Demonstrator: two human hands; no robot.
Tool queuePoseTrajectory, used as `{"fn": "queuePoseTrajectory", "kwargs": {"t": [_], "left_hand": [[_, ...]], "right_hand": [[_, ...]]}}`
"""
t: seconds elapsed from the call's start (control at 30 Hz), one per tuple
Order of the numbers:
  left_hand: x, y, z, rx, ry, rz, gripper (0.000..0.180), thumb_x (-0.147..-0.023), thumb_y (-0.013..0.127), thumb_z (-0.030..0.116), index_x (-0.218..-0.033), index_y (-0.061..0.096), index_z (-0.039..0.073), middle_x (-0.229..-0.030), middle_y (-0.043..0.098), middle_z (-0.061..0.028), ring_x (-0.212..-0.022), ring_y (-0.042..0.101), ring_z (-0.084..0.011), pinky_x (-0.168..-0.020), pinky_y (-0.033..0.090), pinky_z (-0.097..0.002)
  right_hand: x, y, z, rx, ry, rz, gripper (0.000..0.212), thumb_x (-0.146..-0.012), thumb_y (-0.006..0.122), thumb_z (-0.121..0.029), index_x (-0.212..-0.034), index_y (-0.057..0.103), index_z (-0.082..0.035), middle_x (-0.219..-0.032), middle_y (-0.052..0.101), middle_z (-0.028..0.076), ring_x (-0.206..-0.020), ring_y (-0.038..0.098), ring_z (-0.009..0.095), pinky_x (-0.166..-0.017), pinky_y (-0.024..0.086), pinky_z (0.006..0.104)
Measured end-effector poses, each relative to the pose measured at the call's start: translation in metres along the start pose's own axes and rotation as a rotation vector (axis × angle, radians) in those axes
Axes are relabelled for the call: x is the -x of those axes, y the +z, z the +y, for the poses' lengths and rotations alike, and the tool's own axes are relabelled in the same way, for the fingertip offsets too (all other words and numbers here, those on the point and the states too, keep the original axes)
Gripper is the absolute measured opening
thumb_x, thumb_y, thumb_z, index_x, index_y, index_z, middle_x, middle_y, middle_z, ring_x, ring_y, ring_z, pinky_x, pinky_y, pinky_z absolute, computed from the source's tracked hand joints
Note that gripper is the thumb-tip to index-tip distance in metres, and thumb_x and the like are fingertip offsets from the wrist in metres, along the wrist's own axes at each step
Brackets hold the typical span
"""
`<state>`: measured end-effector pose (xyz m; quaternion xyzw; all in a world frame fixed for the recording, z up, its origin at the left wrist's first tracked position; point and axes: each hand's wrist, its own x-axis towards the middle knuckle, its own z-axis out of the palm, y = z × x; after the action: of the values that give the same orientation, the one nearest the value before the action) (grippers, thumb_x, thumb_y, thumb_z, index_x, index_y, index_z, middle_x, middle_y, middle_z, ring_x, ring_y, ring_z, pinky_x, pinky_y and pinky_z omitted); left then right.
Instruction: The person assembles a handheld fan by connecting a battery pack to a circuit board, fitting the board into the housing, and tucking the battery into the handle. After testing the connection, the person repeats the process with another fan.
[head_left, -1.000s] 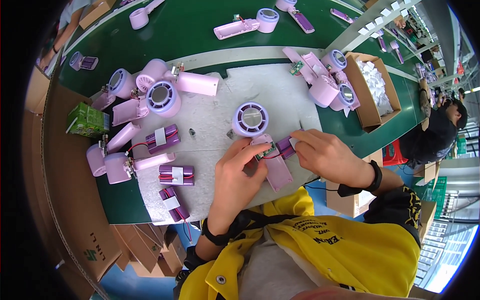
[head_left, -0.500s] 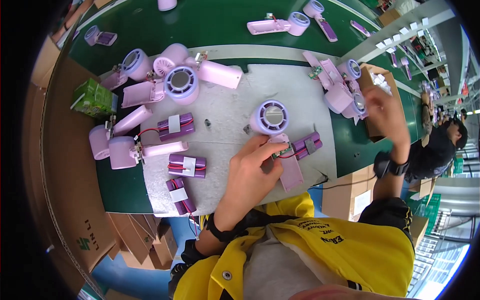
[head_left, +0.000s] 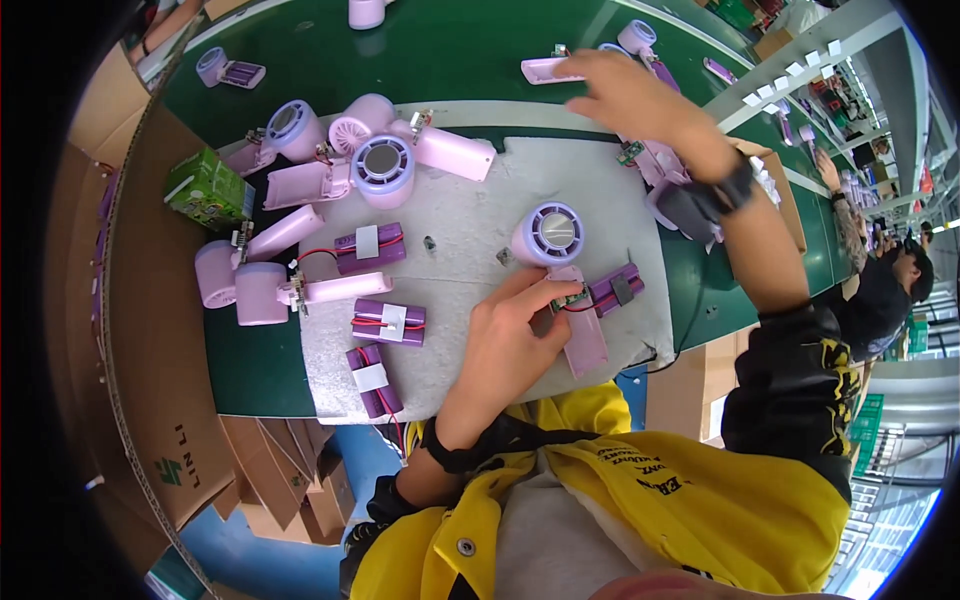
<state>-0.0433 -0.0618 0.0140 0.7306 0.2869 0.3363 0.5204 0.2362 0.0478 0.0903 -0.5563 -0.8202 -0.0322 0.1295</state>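
Note:
My left hand (head_left: 508, 335) pinches a small green circuit board (head_left: 576, 298) at the open handle (head_left: 588, 348) of a pink handheld fan. The fan's round lilac head (head_left: 553, 234) lies just beyond my fingers on the grey mat. Beside the handle rests a purple battery pack (head_left: 615, 290), joined by a red wire. My right hand (head_left: 630, 95) is stretched over the far green bench, fingers apart, above a pink fan shell (head_left: 540, 72). Whether it touches that shell is unclear; the forearm hides part of a fan pile (head_left: 658, 165).
Several pink fans (head_left: 385, 172) crowd the mat's far left. Purple battery packs (head_left: 388, 322) lie along its left side. A green drink carton (head_left: 208, 190) stands against a tall cardboard wall (head_left: 165, 330). At right is a carton with white parts (head_left: 785, 190); a co-worker (head_left: 890, 300) sits beyond.
My right hand has swung from the carton at the right to the far bench, up and leftward. My left hand keeps its pinch at the circuit board. The whole view has shifted slightly.

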Motion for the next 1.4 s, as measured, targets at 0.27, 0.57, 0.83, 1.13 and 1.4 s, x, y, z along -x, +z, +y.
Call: {"fn": "queuePoseTrajectory", "kwargs": {"t": [0.27, 0.57, 0.83, 1.13, 1.4], "left_hand": [[-0.002, 0.009, -0.006, 0.047, 0.065, -0.02, 0.033, -0.073, 0.068, -0.004, -0.103, 0.071, 0.007, -0.094, 0.066, -0.0093, -0.069, 0.064, -0.0207, -0.065, 0.053, -0.0304], [0.0, 0.013, -0.007, 0.047, 0.098, 0.035, 0.032, -0.073, 0.067, -0.003, -0.103, 0.071, 0.008, -0.094, 0.066, -0.0097, -0.07, 0.064, -0.0239, -0.065, 0.053, -0.033], [-0.001, 0.017, -0.008, 0.015, 0.123, 0.055, 0.033, -0.072, 0.068, -0.002, -0.103, 0.071, 0.007, -0.096, 0.066, -0.0108, -0.073, 0.066, -0.0247, -0.067, 0.055, -0.034], [0.0, 0.014, -0.008, 0.018, 0.12, 0.034, 0.034, -0.072, 0.067, -0.003, -0.104, 0.071, 0.008, -0.098, 0.067, -0.0111, -0.073, 0.066, -0.0236, -0.067, 0.055, -0.0339], [-0.001, 0.011, -0.006, 0.026, 0.113, 0.019, 0.036, -0.072, 0.067, -0.004, -0.106, 0.071, 0.008, -0.097, 0.067, -0.0109, -0.071, 0.065, -0.0226, -0.066, 0.054, -0.0328]], "right_hand": [[-0.043, 0.054, 0.045, 0.398, 0.312, -0.236, 0.018, -0.08, 0.057, -0.003, -0.095, 0.066, -0.001, -0.098, 0.068, 0.024, -0.095, 0.066, 0.041, -0.084, 0.054, 0.0456], [-0.038, -0.031, 0.015, -0.433, 0.496, 0.127, 0.019, -0.085, 0.067, -0.008, -0.102, 0.066, 0.001, -0.092, 0.072, 0.014, -0.083, 0.071, 0.027, -0.077, 0.057, 0.0382], [-0.003, 0.018, 0.01, -1.018, 0.484, 0.029, 0.021, -0.087, 0.071, -0.009, -0.105, 0.066, 0.0, -0.093, 0.071, 0.004, -0.087, 0.067, 0.011, -0.079, 0.053, 0.0262], [-0.012, 0.048, 0.007, -0.795, 0.407, -0.275, 0.014, -0.085, 0.073, -0.009, -0.094, 0.065, -0.004, -0.086, 0.066, 0.0, -0.081, 0.057, 0.007, -0.075, 0.045, 0.0241], [-0.008, 0.048, -0.008, -0.494, 0.409, -0.261, 0.027, -0.08, 0.075, -0.01, -0.103, 0.066, 0.001, -0.086, 0.065, 0.002, -0.079, 0.057, 0.01, -0.073, 0.045, 0.0274]]}}
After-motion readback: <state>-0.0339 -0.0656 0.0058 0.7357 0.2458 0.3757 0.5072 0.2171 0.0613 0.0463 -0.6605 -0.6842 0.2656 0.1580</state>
